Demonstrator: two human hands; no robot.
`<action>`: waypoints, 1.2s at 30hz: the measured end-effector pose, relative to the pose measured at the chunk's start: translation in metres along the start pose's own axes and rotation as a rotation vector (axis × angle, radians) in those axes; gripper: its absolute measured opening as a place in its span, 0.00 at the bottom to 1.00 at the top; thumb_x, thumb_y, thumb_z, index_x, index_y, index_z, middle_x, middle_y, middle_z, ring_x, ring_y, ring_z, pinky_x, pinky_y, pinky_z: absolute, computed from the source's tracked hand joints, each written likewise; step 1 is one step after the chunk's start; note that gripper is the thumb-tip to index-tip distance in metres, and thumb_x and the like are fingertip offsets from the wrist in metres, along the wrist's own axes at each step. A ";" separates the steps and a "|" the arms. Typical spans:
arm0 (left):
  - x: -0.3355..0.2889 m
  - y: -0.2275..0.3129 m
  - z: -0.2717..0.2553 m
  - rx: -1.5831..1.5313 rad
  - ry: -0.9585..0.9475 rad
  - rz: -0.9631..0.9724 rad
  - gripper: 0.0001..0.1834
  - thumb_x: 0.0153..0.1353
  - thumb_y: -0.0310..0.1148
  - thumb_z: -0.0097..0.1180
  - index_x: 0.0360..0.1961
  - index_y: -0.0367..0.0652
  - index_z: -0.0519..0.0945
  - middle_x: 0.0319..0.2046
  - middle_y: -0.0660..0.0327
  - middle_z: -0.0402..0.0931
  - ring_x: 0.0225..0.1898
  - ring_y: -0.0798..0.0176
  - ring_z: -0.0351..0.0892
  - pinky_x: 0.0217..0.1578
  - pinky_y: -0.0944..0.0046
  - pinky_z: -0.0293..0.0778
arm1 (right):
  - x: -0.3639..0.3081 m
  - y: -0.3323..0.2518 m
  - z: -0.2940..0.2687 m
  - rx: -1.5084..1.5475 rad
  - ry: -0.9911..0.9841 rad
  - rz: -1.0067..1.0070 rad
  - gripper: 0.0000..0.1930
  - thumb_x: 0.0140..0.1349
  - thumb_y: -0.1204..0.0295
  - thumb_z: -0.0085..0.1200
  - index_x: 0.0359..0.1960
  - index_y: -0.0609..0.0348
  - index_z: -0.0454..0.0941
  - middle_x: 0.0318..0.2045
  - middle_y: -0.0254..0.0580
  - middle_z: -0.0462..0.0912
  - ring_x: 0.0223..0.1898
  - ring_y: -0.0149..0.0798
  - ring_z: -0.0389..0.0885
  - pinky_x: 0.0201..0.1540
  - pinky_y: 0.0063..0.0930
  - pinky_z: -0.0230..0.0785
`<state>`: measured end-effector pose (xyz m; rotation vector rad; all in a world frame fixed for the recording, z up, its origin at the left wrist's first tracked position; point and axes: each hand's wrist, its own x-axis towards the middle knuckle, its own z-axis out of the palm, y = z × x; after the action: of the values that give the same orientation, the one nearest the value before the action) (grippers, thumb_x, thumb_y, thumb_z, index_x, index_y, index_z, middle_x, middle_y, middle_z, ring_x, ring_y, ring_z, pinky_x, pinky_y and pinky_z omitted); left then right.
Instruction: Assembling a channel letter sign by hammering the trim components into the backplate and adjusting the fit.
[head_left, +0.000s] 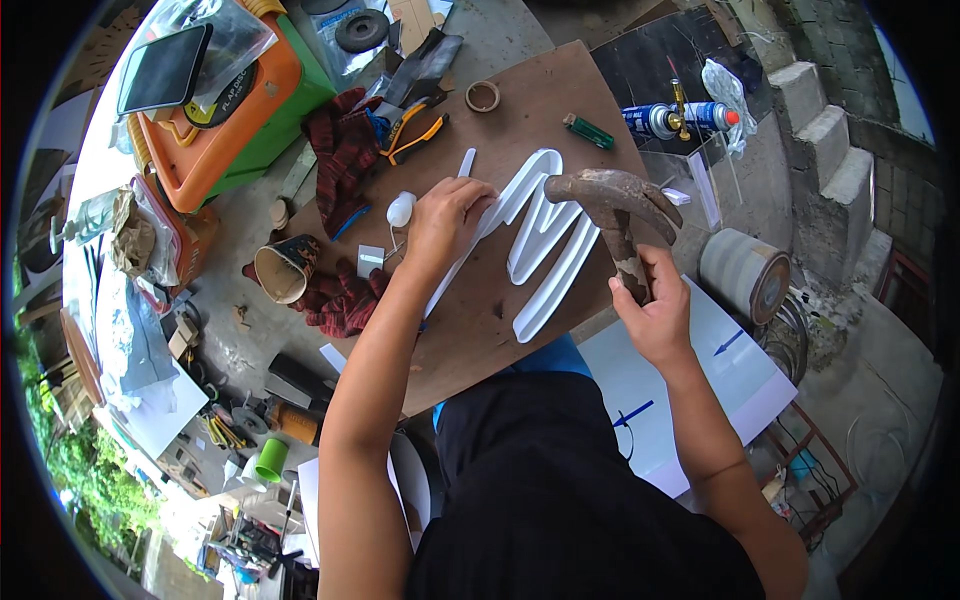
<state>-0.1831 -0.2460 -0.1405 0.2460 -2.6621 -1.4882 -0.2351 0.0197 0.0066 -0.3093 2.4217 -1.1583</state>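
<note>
A white strip bent into a zigzag letter-like shape [533, 235] stands on edge on the brown board [450, 360]. My left hand [450, 222] pinches its left limb between closed fingers. In my right hand [655, 312] is a rusty claw hammer [612, 192], gripped by its handle. The hammer's head hangs over the right side of the bent strip; whether it touches the strip I cannot tell. A short white piece [467, 162] lies just beyond my left hand.
Orange-handled pliers [415, 135], a tape roll [482, 96] and a green-handled tool [588, 131] lie on the far part. Dark red gloves [345, 150] and a paper cup [284, 272] sit left, by an orange-green toolbox [270, 110]. Gas canisters [655, 120] stand far right.
</note>
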 end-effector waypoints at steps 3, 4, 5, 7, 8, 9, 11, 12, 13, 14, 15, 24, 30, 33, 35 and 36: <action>-0.002 -0.001 -0.002 -0.021 -0.016 -0.028 0.06 0.60 0.25 0.65 0.39 0.41 0.86 0.35 0.55 0.84 0.38 0.51 0.83 0.40 0.55 0.78 | 0.004 -0.001 0.004 -0.031 -0.046 -0.030 0.17 0.61 0.77 0.63 0.50 0.65 0.75 0.30 0.39 0.81 0.30 0.29 0.78 0.34 0.26 0.72; -0.002 -0.001 -0.002 -0.017 -0.016 -0.018 0.05 0.60 0.25 0.65 0.38 0.40 0.86 0.35 0.56 0.84 0.38 0.51 0.82 0.40 0.55 0.77 | 0.006 -0.003 0.004 -0.033 -0.049 -0.025 0.17 0.61 0.77 0.63 0.50 0.65 0.75 0.30 0.39 0.81 0.30 0.29 0.78 0.34 0.26 0.72; -0.003 -0.001 -0.002 -0.012 -0.015 -0.008 0.05 0.61 0.25 0.65 0.38 0.40 0.86 0.35 0.56 0.85 0.39 0.51 0.82 0.40 0.55 0.77 | 0.007 -0.006 0.005 -0.040 -0.064 -0.024 0.17 0.61 0.77 0.63 0.50 0.65 0.75 0.31 0.40 0.81 0.31 0.31 0.79 0.35 0.27 0.72; -0.004 0.000 -0.003 -0.014 -0.019 -0.020 0.05 0.61 0.25 0.65 0.38 0.40 0.86 0.35 0.56 0.85 0.39 0.51 0.82 0.41 0.55 0.77 | 0.010 -0.006 0.007 -0.045 -0.082 -0.021 0.17 0.61 0.77 0.64 0.50 0.65 0.74 0.31 0.41 0.81 0.31 0.32 0.80 0.35 0.28 0.73; -0.005 0.001 -0.003 -0.013 -0.021 -0.029 0.05 0.61 0.25 0.64 0.38 0.40 0.86 0.35 0.56 0.84 0.39 0.51 0.82 0.41 0.54 0.77 | 0.011 -0.005 0.009 -0.051 -0.084 -0.042 0.17 0.61 0.77 0.64 0.50 0.65 0.74 0.32 0.43 0.82 0.31 0.34 0.81 0.36 0.29 0.74; -0.005 0.001 -0.003 -0.015 -0.022 -0.032 0.05 0.61 0.25 0.64 0.38 0.40 0.86 0.35 0.56 0.84 0.39 0.51 0.82 0.41 0.54 0.77 | 0.013 -0.003 0.010 -0.057 -0.086 -0.063 0.17 0.61 0.77 0.64 0.50 0.65 0.74 0.32 0.45 0.82 0.32 0.36 0.81 0.37 0.31 0.74; -0.006 0.001 -0.003 -0.016 -0.008 -0.033 0.05 0.61 0.24 0.64 0.38 0.40 0.85 0.35 0.56 0.84 0.39 0.51 0.82 0.41 0.54 0.77 | 0.017 -0.001 0.011 -0.052 -0.098 -0.084 0.16 0.61 0.77 0.64 0.50 0.65 0.75 0.33 0.46 0.82 0.32 0.38 0.82 0.37 0.32 0.75; -0.008 0.001 -0.002 -0.017 -0.009 -0.037 0.05 0.61 0.24 0.64 0.38 0.40 0.85 0.35 0.56 0.84 0.39 0.51 0.82 0.41 0.54 0.77 | 0.019 0.000 0.011 -0.047 -0.108 -0.106 0.16 0.61 0.77 0.64 0.50 0.65 0.75 0.34 0.48 0.83 0.33 0.40 0.83 0.38 0.33 0.75; -0.008 0.000 -0.002 -0.007 -0.006 -0.027 0.05 0.61 0.24 0.64 0.38 0.40 0.85 0.35 0.56 0.84 0.40 0.51 0.82 0.41 0.54 0.77 | 0.021 0.000 0.012 -0.048 -0.112 -0.105 0.16 0.61 0.77 0.64 0.50 0.65 0.75 0.34 0.48 0.83 0.33 0.40 0.83 0.38 0.33 0.75; -0.009 -0.001 -0.002 0.004 -0.002 -0.018 0.05 0.61 0.24 0.64 0.38 0.40 0.85 0.35 0.57 0.84 0.40 0.51 0.82 0.41 0.54 0.77 | 0.024 0.000 0.012 -0.063 -0.117 -0.148 0.16 0.61 0.77 0.64 0.49 0.65 0.75 0.33 0.48 0.83 0.33 0.40 0.83 0.38 0.33 0.75; -0.009 -0.001 -0.002 0.002 -0.002 -0.021 0.05 0.61 0.24 0.64 0.38 0.40 0.85 0.35 0.57 0.84 0.40 0.51 0.82 0.41 0.54 0.77 | 0.027 0.001 0.013 -0.078 -0.122 -0.192 0.16 0.61 0.77 0.64 0.49 0.65 0.75 0.33 0.49 0.83 0.33 0.41 0.83 0.38 0.34 0.75; -0.011 -0.002 0.000 0.010 0.028 -0.014 0.05 0.59 0.25 0.64 0.37 0.42 0.85 0.36 0.59 0.84 0.40 0.52 0.83 0.41 0.53 0.78 | 0.034 0.007 0.018 -0.050 -0.168 -0.184 0.16 0.61 0.78 0.64 0.49 0.64 0.75 0.33 0.49 0.83 0.33 0.42 0.83 0.38 0.34 0.75; -0.013 -0.002 0.000 0.007 0.011 -0.032 0.04 0.59 0.26 0.65 0.36 0.42 0.85 0.36 0.60 0.85 0.41 0.53 0.83 0.42 0.54 0.79 | 0.037 0.007 0.020 -0.086 -0.183 -0.211 0.16 0.61 0.78 0.64 0.49 0.64 0.75 0.34 0.51 0.84 0.34 0.45 0.84 0.39 0.35 0.75; -0.013 -0.002 0.000 -0.003 0.013 0.000 0.04 0.60 0.27 0.65 0.36 0.42 0.85 0.37 0.60 0.84 0.42 0.53 0.83 0.42 0.54 0.79 | 0.038 0.010 0.020 -0.111 -0.193 -0.241 0.17 0.61 0.77 0.64 0.51 0.65 0.76 0.35 0.52 0.84 0.34 0.47 0.85 0.39 0.35 0.76; -0.013 -0.004 0.002 -0.004 0.030 0.007 0.04 0.60 0.27 0.66 0.36 0.42 0.85 0.38 0.61 0.84 0.42 0.53 0.83 0.43 0.54 0.79 | 0.044 0.006 0.021 -0.144 -0.192 -0.310 0.18 0.61 0.77 0.64 0.52 0.65 0.76 0.36 0.52 0.84 0.34 0.48 0.85 0.39 0.36 0.77; -0.013 -0.004 0.003 -0.005 0.033 0.001 0.04 0.60 0.27 0.66 0.36 0.42 0.85 0.38 0.61 0.84 0.42 0.53 0.83 0.43 0.54 0.79 | 0.047 0.005 0.021 -0.176 -0.183 -0.376 0.19 0.61 0.77 0.65 0.53 0.65 0.77 0.37 0.53 0.84 0.34 0.50 0.85 0.39 0.37 0.77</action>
<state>-0.1701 -0.2435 -0.1456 0.2663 -2.6326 -1.4766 -0.2662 -0.0094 -0.0229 -0.9176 2.3660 -1.0090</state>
